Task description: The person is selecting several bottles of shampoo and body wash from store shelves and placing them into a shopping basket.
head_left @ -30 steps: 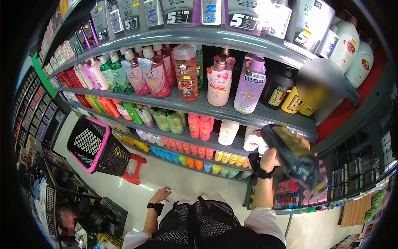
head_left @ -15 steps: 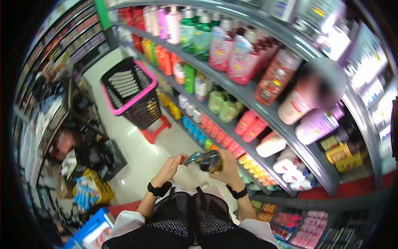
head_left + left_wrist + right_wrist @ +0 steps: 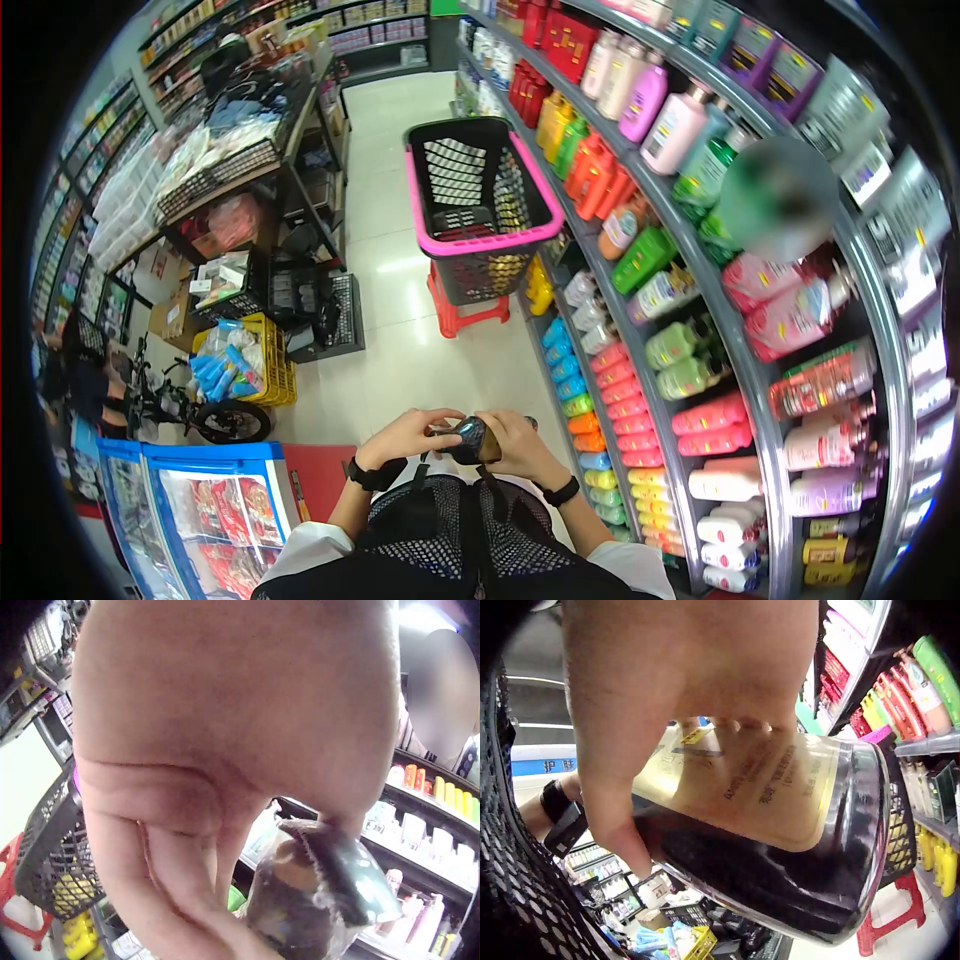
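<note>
A dark bottle with a gold label [image 3: 470, 440] lies between both hands close to the chest in the head view. My right hand [image 3: 515, 445] grips its body; in the right wrist view the thumb and fingers wrap the labelled bottle [image 3: 780, 802], base pointing right. My left hand [image 3: 415, 438] is at the other end, its fingers on the dark top. The left wrist view shows the left hand [image 3: 225, 750] touching the glossy dark top [image 3: 352, 877], with clear plastic wrap around the bottle.
A black basket with a pink rim [image 3: 490, 243] stands on a red base [image 3: 465, 315] ahead in the aisle. Shelves of bottles [image 3: 690, 430] line the right. A yellow crate [image 3: 280, 370], a balance bike [image 3: 232, 422] and a blue-framed freezer [image 3: 210, 455] are at the left.
The bottle has come from the right shelf side to in front of the chest. My left hand has moved up to it. The view has turned left towards the aisle and basket.
</note>
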A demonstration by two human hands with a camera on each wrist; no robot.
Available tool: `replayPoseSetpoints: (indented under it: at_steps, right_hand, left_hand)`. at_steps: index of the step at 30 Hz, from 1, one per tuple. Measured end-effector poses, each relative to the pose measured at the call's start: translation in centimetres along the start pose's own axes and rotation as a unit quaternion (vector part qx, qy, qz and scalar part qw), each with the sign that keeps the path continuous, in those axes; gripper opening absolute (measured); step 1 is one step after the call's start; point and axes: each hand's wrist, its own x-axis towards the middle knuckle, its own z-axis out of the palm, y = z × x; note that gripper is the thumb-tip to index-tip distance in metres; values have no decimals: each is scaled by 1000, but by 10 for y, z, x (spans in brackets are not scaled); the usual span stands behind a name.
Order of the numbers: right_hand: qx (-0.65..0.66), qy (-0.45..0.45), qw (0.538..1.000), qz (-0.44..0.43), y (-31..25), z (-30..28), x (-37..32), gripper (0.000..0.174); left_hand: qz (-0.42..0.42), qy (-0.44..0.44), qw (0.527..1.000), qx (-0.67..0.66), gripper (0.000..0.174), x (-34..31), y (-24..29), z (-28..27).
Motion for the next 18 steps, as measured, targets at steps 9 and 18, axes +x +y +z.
replayPoseSetpoints:
  at_steps: [9, 18]
  right_hand:
    - [4, -3, 1000, -24, -3, 43, 109, 87]
    - [-62, -8, 997, -50, -13, 41, 171, 88]
  left_hand:
    - [70, 95, 978, 173, 58, -5, -35, -90]
    - [54, 187, 979, 61, 51, -11, -64, -131]
